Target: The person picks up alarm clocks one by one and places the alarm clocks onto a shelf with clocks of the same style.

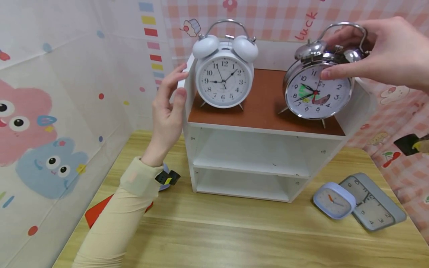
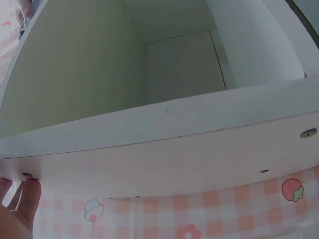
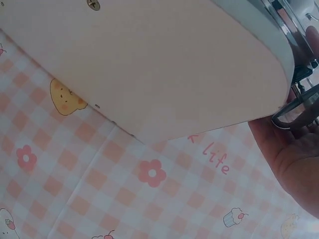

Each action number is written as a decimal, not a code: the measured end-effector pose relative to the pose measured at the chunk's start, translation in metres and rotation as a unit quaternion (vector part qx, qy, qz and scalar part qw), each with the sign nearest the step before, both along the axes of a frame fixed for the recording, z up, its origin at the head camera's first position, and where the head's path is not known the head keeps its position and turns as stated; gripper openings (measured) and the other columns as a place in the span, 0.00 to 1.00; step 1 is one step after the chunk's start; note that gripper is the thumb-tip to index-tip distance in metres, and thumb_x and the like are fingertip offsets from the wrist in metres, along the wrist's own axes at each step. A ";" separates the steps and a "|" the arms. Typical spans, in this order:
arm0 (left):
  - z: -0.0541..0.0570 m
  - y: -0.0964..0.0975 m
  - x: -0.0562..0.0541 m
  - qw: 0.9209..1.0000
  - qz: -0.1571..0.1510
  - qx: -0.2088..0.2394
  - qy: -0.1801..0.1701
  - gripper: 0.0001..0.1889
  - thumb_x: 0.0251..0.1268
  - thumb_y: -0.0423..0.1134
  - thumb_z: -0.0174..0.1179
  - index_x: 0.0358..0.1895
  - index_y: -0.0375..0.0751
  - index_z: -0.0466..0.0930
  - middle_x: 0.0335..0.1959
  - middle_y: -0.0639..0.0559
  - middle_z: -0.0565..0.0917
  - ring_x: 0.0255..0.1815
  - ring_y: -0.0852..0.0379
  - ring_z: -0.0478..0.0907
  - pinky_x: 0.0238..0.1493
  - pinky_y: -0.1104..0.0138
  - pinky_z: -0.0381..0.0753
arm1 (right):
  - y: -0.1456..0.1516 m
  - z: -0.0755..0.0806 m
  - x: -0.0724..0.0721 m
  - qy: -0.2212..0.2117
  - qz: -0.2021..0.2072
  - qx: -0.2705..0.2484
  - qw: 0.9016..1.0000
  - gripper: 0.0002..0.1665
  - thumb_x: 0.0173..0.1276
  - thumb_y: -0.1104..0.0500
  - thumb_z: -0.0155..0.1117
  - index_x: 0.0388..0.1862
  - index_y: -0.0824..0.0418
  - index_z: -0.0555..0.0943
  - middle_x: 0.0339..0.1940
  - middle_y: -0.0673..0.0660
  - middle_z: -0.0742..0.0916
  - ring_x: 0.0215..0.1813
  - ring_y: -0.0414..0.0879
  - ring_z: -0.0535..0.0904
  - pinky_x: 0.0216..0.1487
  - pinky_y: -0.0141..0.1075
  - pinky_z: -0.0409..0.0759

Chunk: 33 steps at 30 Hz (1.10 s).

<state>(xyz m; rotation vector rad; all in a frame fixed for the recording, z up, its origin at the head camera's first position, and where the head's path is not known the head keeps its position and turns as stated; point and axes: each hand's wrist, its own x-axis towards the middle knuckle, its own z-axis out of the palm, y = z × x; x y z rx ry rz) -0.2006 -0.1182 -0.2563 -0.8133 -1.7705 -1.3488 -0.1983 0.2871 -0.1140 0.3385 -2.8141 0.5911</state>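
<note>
My right hand (image 1: pixel 397 54) holds a silver twin-bell alarm clock (image 1: pixel 336 98), thumb across its face and the other fingers behind the bells. The clock leans slightly at the right of the brown top (image 1: pixel 264 95) of a small white shelf unit (image 1: pixel 246 130); whether its feet bear its weight I cannot tell. In the right wrist view, the fingers show beside the clock's handle (image 3: pixel 299 112). My left hand (image 1: pixel 167 115) touches the unit's left side panel (image 2: pixel 149 172) with extended fingers. Beside it, a white twin-bell alarm clock (image 1: pixel 223 87) stands upright on the brown top.
On the wooden table (image 1: pixel 234 230), a small lavender clock (image 1: pixel 331 208) leans on a grey rectangular clock (image 1: pixel 385 208) at the right. A red object (image 1: pixel 97 212) and a bluish one (image 1: pixel 165 186) are partly hidden by the left arm. Patterned cloth (image 1: pixel 278 18) hangs behind.
</note>
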 end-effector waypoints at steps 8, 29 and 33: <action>0.001 0.000 0.001 1.000 0.001 0.006 0.003 0.36 0.82 0.63 0.47 0.66 0.29 0.72 0.77 0.35 0.73 0.75 0.46 0.75 0.76 0.64 0.76 | -0.001 0.002 0.001 0.006 0.002 -0.010 1.000 0.35 0.60 0.47 0.83 0.64 0.54 0.81 0.35 0.29 0.79 0.37 0.32 0.72 0.33 0.17 0.68; 0.001 0.001 0.000 1.000 -0.001 0.012 0.003 0.36 0.82 0.63 0.47 0.66 0.29 0.73 0.76 0.35 0.74 0.75 0.45 0.76 0.76 0.63 0.77 | -0.003 0.010 -0.012 -0.025 0.034 -0.010 0.999 0.29 0.62 0.53 0.82 0.61 0.51 0.81 0.33 0.23 0.81 0.36 0.32 0.73 0.33 0.20 0.68; 0.001 0.001 0.000 1.000 0.000 0.012 0.006 0.36 0.81 0.64 0.47 0.65 0.29 0.73 0.76 0.35 0.75 0.74 0.45 0.76 0.76 0.63 0.78 | -0.001 0.010 -0.013 -0.027 0.036 -0.011 0.999 0.31 0.62 0.53 0.82 0.62 0.52 0.81 0.33 0.23 0.81 0.36 0.32 0.73 0.33 0.20 0.68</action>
